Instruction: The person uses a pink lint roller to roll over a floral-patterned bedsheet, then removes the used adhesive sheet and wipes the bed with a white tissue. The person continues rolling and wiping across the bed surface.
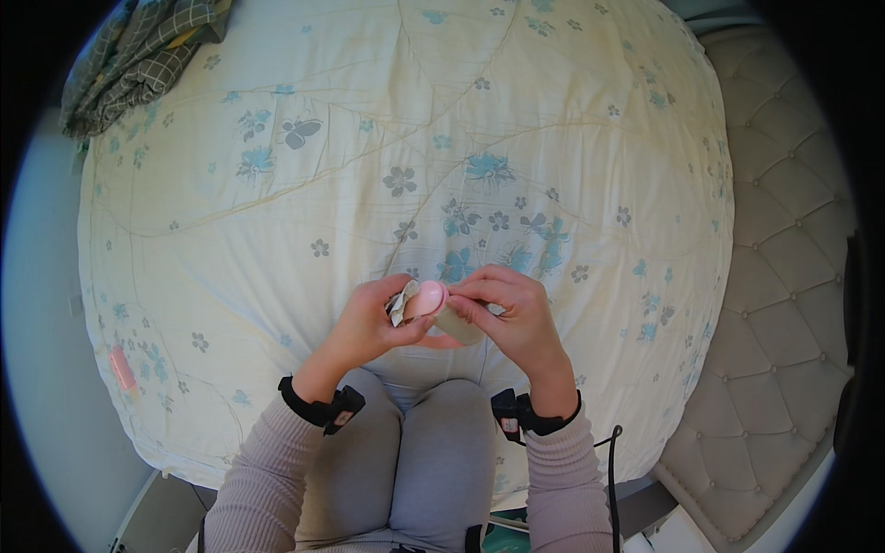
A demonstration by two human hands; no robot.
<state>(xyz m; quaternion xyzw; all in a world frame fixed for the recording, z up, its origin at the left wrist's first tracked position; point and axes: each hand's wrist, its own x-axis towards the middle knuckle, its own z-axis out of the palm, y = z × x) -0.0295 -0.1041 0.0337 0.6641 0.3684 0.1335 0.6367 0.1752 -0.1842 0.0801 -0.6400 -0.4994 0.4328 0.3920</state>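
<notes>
Just above my lap, my left hand (373, 318) is closed around a small bottle with a round pink cap (428, 300). The bottle's pale, translucent body (459, 326) shows below the cap, and a pink part lies beneath it. A crumpled whitish wad (403, 302), perhaps tissue or cloth, is tucked between the left thumb and fingers beside the cap. From the other side, my right hand (509, 309) pinches thumb and fingers together at the cap's right edge. What exactly the right fingertips grip is too small to make out.
I sit at a bed covered with a cream floral sheet (323, 194). A pink cylindrical object (122, 368) lies near its left edge. Dark checked cloth (152, 69) is heaped at the far left. A tufted grey headboard (774, 267) borders the right side. A black cable (612, 479) runs by my right forearm.
</notes>
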